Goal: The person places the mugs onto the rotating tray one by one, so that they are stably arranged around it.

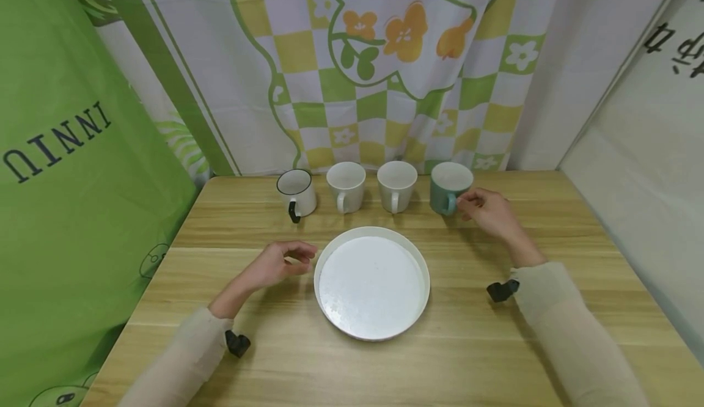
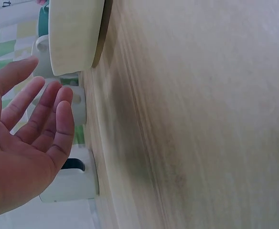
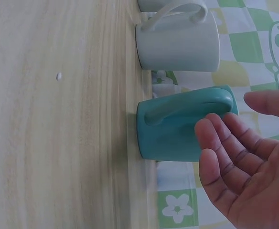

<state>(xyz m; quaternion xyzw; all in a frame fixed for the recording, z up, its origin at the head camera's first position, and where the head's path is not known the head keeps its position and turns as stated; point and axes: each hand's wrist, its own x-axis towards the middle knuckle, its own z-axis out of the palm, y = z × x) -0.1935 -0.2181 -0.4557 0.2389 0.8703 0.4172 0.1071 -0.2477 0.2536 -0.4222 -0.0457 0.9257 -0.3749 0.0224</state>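
Observation:
My right hand (image 1: pixel 486 211) is beside the teal mug (image 1: pixel 442 196) at the right end of a row of mugs. In the right wrist view its bent fingers (image 3: pixel 216 138) are close by the teal handle (image 3: pixel 192 106), with the thumb apart from it; whether the fingertips touch cannot be told. My left hand (image 1: pixel 283 263), fingers loosely bent and holding nothing, hovers just left of a round white tray (image 1: pixel 372 337). The left wrist view shows the palm (image 2: pixel 20 167) beside the tray's outer wall (image 2: pixel 75 36).
Two plain white mugs (image 1: pixel 345 187) stand left of the teal one, and a white mug with a black rim and handle (image 1: pixel 299 196) ends the row. All handles face the front. A checked curtain (image 1: pixel 330 107) hangs behind the wooden table (image 1: pixel 467 358).

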